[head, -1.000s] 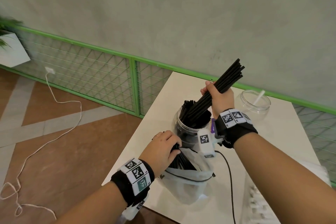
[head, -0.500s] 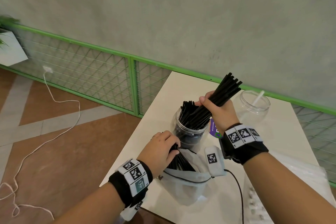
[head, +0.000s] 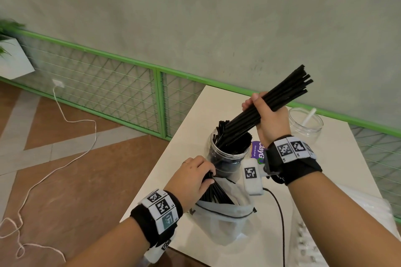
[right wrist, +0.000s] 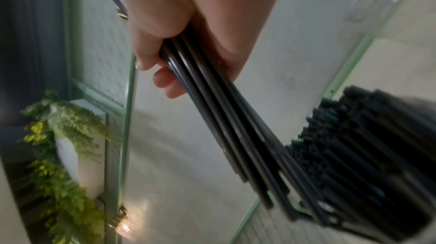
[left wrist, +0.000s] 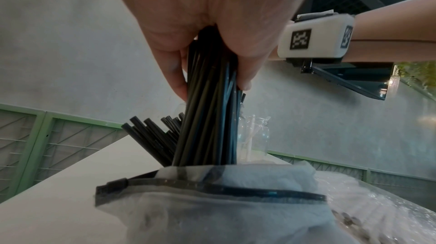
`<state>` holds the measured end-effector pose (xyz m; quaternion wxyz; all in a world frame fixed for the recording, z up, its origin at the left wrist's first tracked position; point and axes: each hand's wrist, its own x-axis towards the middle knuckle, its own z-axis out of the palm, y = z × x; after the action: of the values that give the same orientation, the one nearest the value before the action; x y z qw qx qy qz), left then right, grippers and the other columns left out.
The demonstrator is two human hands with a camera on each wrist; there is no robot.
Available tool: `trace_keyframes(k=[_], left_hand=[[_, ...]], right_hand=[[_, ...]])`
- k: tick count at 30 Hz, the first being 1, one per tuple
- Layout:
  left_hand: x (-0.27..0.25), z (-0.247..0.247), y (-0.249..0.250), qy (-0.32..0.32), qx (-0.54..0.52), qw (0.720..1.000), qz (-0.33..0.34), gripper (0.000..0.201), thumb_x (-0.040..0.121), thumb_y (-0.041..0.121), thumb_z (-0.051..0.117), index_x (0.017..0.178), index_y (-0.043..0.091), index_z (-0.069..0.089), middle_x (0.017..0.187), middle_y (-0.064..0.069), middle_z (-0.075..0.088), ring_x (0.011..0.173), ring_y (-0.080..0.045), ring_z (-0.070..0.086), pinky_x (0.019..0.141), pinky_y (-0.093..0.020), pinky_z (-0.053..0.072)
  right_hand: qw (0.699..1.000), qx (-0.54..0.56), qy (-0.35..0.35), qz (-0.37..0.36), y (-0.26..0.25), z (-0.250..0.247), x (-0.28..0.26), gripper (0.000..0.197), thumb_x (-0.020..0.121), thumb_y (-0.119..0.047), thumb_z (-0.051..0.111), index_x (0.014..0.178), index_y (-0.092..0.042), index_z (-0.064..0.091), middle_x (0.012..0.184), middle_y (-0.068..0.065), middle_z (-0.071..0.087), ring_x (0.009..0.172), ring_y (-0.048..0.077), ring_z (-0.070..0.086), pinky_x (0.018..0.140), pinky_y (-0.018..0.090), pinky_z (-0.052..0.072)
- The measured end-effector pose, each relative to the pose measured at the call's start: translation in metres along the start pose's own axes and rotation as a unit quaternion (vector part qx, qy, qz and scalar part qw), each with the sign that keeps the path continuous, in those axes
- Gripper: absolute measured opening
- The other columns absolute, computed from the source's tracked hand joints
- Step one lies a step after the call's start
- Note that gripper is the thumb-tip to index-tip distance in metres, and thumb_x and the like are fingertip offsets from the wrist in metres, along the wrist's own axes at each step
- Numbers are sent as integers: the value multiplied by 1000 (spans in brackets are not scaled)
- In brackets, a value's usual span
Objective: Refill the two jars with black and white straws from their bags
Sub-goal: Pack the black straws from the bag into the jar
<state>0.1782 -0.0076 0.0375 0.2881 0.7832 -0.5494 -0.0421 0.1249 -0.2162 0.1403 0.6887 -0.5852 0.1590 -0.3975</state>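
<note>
My right hand (head: 263, 112) (right wrist: 179, 46) grips a bundle of black straws (head: 280, 97) (right wrist: 235, 126) tilted over a clear jar (head: 227, 158) that holds several black straws; the bundle's lower ends sit among them at the jar's mouth. My left hand (head: 195, 176) (left wrist: 212, 42) grips another bunch of black straws (left wrist: 207, 117) standing in a translucent zip bag (head: 225, 221) (left wrist: 224, 210) in front of that jar. A second clear jar (head: 306, 123) (left wrist: 253, 136) at the back right holds one white straw (head: 309, 116).
The white table (head: 195, 115) ends just left of the jar and bag. A clear plastic bag (head: 366, 208) lies at the right front. A black cable (head: 280, 212) runs across the table. A green mesh fence (head: 97, 84) and a wall stand behind.
My right hand dipped the black bundle toward the jar, then raised it up and right again, still over the jar. My left hand stays on the straws in the bag.
</note>
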Motion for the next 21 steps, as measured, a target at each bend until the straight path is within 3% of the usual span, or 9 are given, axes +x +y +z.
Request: trace_keyframes(k=[3,7,13,17,21], left_hand=[[0,0,1,1,1,1000,0,13,91,27,54,104,26,56,107,9,50,93,-12,44,85,-17,28],[0,0,1,0,0,1000,-2,12,91,28,53,103,27,55,107,10,49,92,-11,43,84,-17,27],[-1,-2,1,-1,-2,1000,-7,14,92,28,53,105,26,56,109,9,49,94,-10,43,85,-16,26],[-1,-2,2,0,0,1000,-6,14,92,27,54,105,25,56,109,8,50,95,-12,45,87,-18,30],[0,-2,2,3,2,1000,-6,14,91,27,55,105,24,57,108,7,51,94,-14,46,86,-18,28]], right_hand=[[993,87,-9,80,12,2,-3,9,89,-12,64,80,-12,61,72,6,64,75,24,63,79,39,52],[988,69,28,135,32,1,-4,8,89,-10,64,84,-8,58,72,7,64,74,22,64,78,38,54],[967,179,130,127,31,0,15,13,92,-10,59,80,-6,56,65,7,60,65,21,61,70,37,54],[962,221,129,95,22,10,23,16,92,-12,60,79,-7,53,66,6,60,66,21,61,71,38,52],[983,144,90,76,23,20,18,10,91,-10,62,82,-5,58,76,11,64,75,23,65,80,37,55]])
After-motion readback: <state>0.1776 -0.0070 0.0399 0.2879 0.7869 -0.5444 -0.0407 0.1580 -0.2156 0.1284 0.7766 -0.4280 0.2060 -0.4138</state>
